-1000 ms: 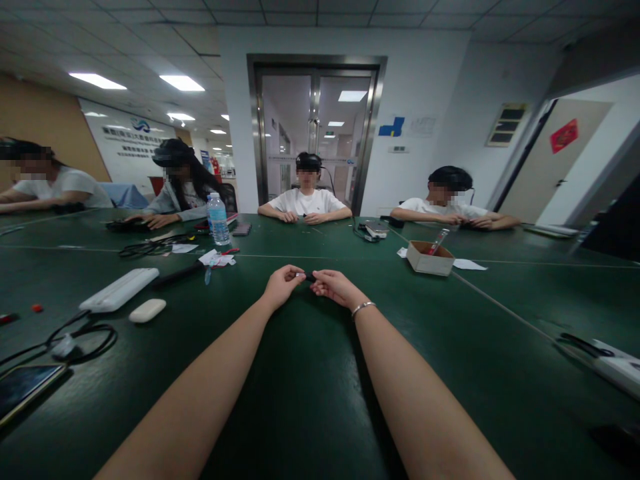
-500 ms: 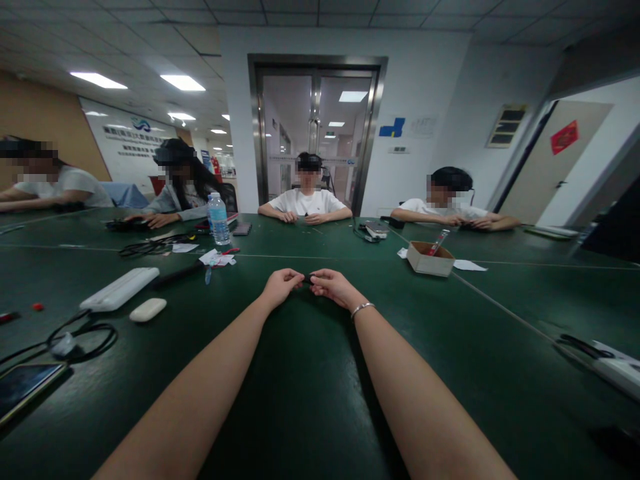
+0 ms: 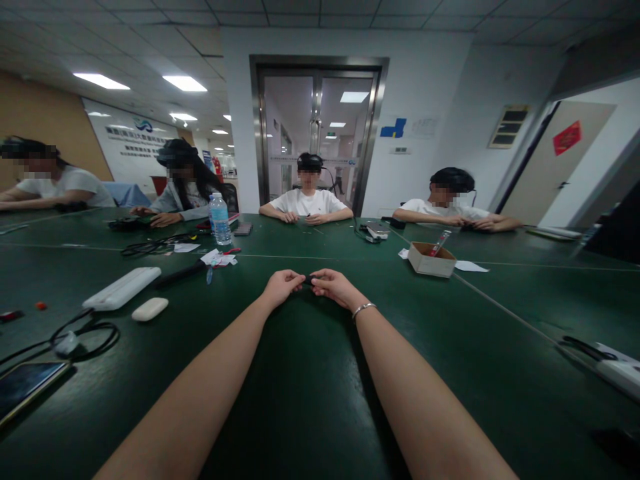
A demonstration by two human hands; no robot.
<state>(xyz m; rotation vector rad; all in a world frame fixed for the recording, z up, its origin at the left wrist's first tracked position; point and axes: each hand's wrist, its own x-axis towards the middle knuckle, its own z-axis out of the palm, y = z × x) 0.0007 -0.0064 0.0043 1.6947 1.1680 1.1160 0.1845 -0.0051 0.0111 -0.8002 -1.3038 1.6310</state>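
Observation:
Both my arms reach forward over the dark green table. Between my fingertips is a small black object, too small and too far off to name. My left hand pinches its left end between thumb and fingers. From the other side my right hand, with a silver bracelet at the wrist, grips the right end. The fingers cover most of the object, so its shape is partly hidden.
A power strip, a white oval case, a phone and cables lie to the left. Beyond stand a water bottle and a small open box. Several people wearing headsets sit around the table.
My hands stay nearly in place, still holding the small black object. The whole view shifts very slightly. At the far left, a person's hand has moved a little.

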